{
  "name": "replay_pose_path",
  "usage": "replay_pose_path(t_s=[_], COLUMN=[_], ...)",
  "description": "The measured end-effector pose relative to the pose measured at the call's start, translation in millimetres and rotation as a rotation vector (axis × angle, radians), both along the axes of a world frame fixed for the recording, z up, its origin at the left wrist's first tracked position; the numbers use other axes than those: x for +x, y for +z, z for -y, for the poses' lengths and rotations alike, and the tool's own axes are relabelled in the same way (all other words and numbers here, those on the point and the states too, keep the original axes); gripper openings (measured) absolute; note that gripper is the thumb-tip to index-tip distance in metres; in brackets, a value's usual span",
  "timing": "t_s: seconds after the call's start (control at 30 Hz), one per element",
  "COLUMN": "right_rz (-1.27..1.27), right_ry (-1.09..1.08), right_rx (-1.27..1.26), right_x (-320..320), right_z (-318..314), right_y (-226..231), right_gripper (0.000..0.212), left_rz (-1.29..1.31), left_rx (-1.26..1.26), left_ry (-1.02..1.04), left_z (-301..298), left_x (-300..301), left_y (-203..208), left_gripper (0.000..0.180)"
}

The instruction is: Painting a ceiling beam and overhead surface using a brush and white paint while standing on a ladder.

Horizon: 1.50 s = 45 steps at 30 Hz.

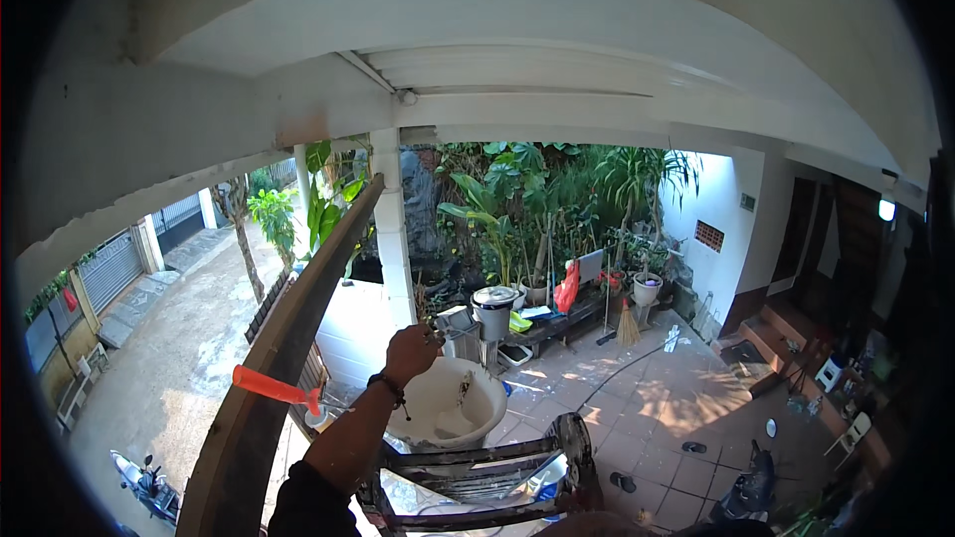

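The person's left hand [413,356] reaches forward with its fingers curled inward — whether they grip anything cannot be told. Beside the forearm, an orange-handled tool [274,386] lies across the long wooden beam [288,333], its far end hard to make out. Beyond the forearm stands a round whitish tub [482,406] — and in front of it, a dark slatted wooden frame [477,455].

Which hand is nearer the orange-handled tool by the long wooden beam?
Left, the only visible one: the left hand is apart from the tool, to its right; the right hand is out of view.
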State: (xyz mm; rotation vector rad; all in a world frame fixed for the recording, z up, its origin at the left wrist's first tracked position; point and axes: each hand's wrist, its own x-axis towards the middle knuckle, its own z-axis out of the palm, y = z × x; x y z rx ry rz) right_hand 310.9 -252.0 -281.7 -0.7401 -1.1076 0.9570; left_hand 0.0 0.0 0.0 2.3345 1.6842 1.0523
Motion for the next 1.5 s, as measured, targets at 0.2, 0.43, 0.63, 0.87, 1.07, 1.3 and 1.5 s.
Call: replay_pose_path(t_s=[0.2, 0.43, 0.63, 0.87, 1.07, 1.3, 1.5], right_rz=[0.163, 0.210, 0.732, 0.729, 1.112, 1.420, 1.422], right_ry=[-0.057, -0.038, 0.208, -0.197, 0.271, 0.336, 0.291], right_rx=[-0.064, -0.089, -0.239, 0.045, 0.013, -0.233, -0.260], right_x=[-6, 12, 61, 73, -1, -23, -23], right_z=[35, 52, 49, -42, -65, -64, -62], right_y=[81, 79, 159, 280, 319, 316, 312], right_gripper=[0.027, 0.028, 0.111, 0.105, 0.063, 0.038, 0.030], left_rz=[-0.041, -0.068, -0.025, -0.053, -0.096, -0.317, -0.202], left_rx=[-0.076, -0.238, -0.137, -0.165, -0.150, 0.096, -0.149], left_ry=[-0.146, -0.156, -0.084, -0.049, -0.091, -0.159, -0.060], left_z=[3, 22, 7, 3, -4, -35, -1], left_x=[17, 19, 13, 10, 13, 9, 23], left_y=[-13, -15, -13, -8, -22, -38, -17], left_gripper=[0.040, 0.044, 0.041, 0.040, 0.045, 0.041, 0.041])
